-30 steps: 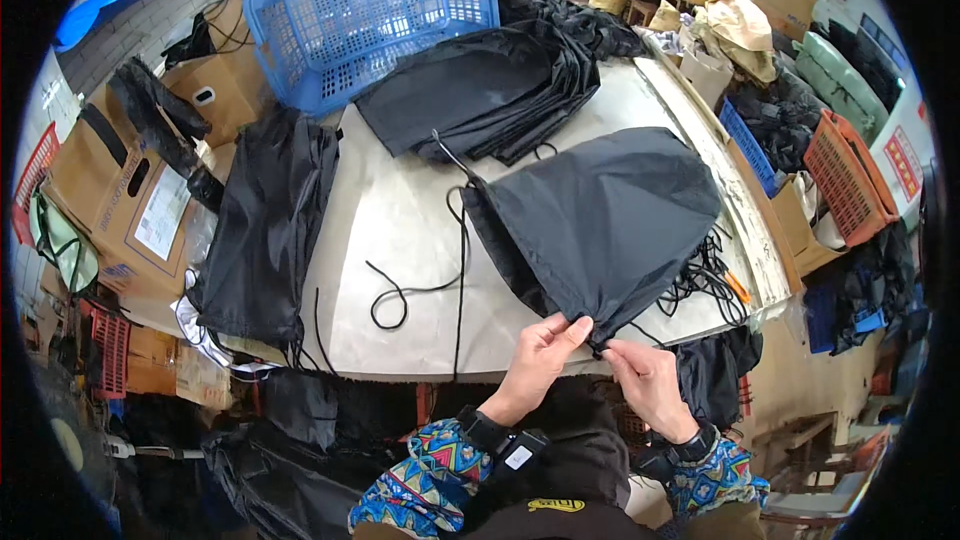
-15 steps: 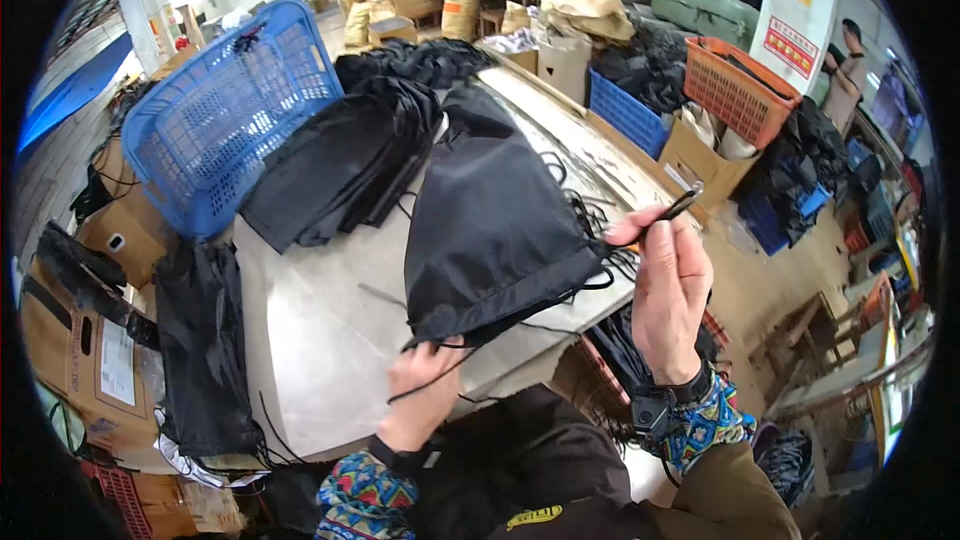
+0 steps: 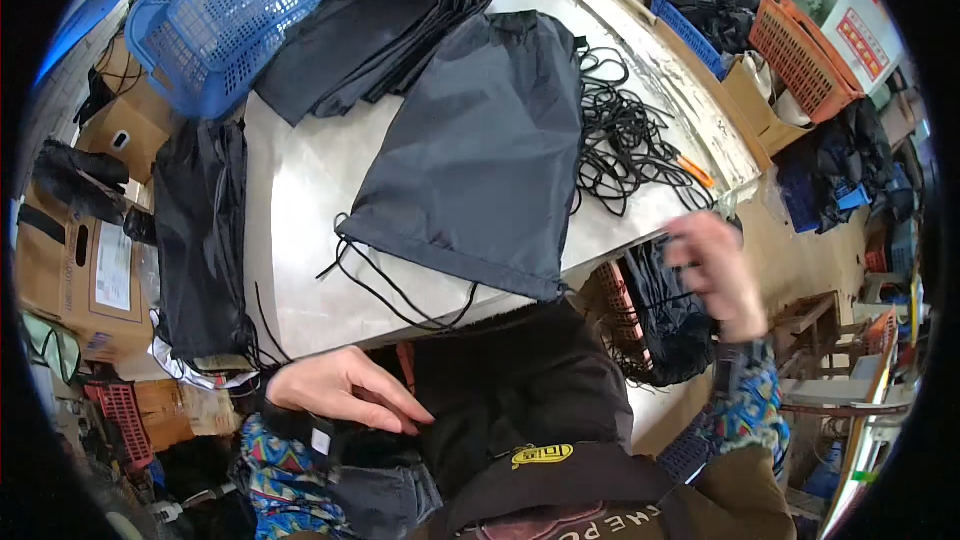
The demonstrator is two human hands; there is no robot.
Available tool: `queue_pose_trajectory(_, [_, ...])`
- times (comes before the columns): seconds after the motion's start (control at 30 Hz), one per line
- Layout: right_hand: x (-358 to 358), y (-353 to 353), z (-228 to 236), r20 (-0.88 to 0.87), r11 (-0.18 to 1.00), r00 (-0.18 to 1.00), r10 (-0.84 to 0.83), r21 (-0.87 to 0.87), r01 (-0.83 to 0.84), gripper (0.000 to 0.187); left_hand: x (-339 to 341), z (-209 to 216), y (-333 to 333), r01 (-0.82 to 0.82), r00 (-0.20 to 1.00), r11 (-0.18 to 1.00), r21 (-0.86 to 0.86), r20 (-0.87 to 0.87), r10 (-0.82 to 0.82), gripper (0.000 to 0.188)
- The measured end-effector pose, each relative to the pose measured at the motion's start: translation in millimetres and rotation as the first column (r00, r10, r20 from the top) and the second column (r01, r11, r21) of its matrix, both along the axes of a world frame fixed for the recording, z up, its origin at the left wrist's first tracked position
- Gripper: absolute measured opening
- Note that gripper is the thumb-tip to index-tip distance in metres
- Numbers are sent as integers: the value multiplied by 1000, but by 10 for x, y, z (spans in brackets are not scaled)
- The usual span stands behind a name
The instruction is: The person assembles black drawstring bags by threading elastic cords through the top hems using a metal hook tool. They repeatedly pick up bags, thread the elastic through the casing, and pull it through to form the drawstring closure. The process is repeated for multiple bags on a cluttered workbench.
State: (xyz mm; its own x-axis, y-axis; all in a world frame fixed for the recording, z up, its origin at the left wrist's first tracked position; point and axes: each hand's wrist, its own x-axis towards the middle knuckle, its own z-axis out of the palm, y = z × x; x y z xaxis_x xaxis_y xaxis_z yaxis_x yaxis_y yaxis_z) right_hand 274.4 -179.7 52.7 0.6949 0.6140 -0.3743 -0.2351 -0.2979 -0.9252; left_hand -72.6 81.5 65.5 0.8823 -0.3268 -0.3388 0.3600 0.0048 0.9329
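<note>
A black drawstring bag (image 3: 480, 155) lies flat on the pale table, its hemmed edge toward me. Black cord hangs in a loop from its near left corner. Away from the bag, just off the table's front edge, my left hand (image 3: 350, 388) is open with fingers stretched and nothing visible in it. My right hand (image 3: 715, 275) is off the table's right corner, smeared by motion; whether it holds anything is unclear. Between the bag and the table's right side lies a tangled heap of black cords (image 3: 625, 135), with an orange stick-like thing (image 3: 695, 171) beside it.
Stacked black bags (image 3: 370, 40) lie at the back left, near a tilted blue basket (image 3: 240, 20). More black bags (image 3: 200, 240) hang over the left edge. Below the right corner sits a red crate (image 3: 622, 305) beside black fabric. An orange basket (image 3: 805, 55) stands at the far right.
Both hands have let go of the bag and drawn back, the left toward me, the right outward and down. The bag now lies flat. The dark tool in my right hand is no longer visible there.
</note>
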Motion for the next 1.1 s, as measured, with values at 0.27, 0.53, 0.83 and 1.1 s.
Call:
queue_pose_trajectory(0.27, [-567, 938, -389, -215, 802, 774, 596, 106, -588, 24, 830, -938, -971, -922, 368, 350, -162, -94, 925, 24])
queue_pose_trajectory(0.53, [-794, 1069, -389, -195, 864, 852, 486, 258, -433, 22, 1038, -777, -1035, -905, 279, 281, -320, 53, 959, 19])
queue_pose_trajectory(0.83, [-1036, 574, -92, 885, 830, 245, 395, -231, -507, 11, 1068, -691, -892, -907, 95, 31, -419, -132, 987, 20])
queue_pose_trajectory(1.1, [-1143, 615, -97, 901, 844, 132, 413, -324, -428, 18, 1119, -645, -985, -939, 120, 126, -321, 39, 992, 19])
